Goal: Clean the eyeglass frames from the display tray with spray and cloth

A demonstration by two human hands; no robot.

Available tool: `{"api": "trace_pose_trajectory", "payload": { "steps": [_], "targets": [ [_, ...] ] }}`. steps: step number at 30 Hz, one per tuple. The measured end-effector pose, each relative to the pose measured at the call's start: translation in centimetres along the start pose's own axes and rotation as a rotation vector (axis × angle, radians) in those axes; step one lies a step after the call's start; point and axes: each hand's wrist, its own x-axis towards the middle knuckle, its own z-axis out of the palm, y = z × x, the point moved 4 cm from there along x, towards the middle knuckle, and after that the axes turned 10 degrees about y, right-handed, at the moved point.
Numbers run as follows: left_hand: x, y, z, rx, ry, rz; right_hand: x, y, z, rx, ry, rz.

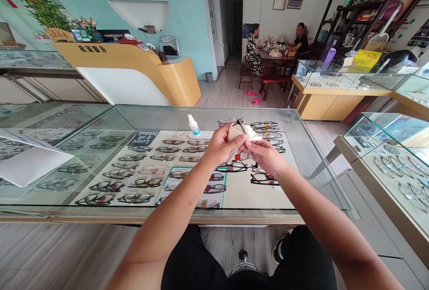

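Observation:
Above the glass display case, my left hand (pixel 221 143) is closed on a whitish cloth (pixel 250 132), which is folded around part of a pair of glasses. My right hand (pixel 268 155) pinches the same dark-framed glasses (pixel 256 161) from the other side, its fingertips close to my left thumb. One lens and a thin dark temple show below and above the cloth; the rest is covered by my fingers and the fabric. A small white spray bottle (pixel 193 125) with a blue-edged label stands upright on the glass, left of and beyond my hands.
Under the glass top (pixel 208 112), several rows of glasses (pixel 136 198) lie on a white panel. A white folded board or lid (pixel 30 160) stands at the left. More display cases (pixel 398 160) are on the right. Two people sit at a table (pixel 273 57) far back.

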Motion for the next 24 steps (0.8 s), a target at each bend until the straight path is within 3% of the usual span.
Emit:
{"api": "trace_pose_trajectory", "payload": {
  "steps": [6, 11, 19, 24],
  "targets": [
    [-0.5, 0.0, 0.5, 0.029, 0.203, 0.035, -0.1, 0.4, 0.3, -0.073, -0.012, -0.035],
    [-1.0, -0.2, 0.1, 0.078, 0.297, 0.056, -0.1, 1.0, 0.3, -0.107, -0.028, -0.025],
    [0.2, -1.1, -1.5, 0.047, 0.241, 0.016, -0.3, -0.6, 0.0, -0.092, 0.036, -0.004],
    [0.1, -0.7, -1.3, -0.017, 0.073, -0.075, 0.0, -0.8, -0.4, 0.017, 0.087, -0.002]
  ]
}}
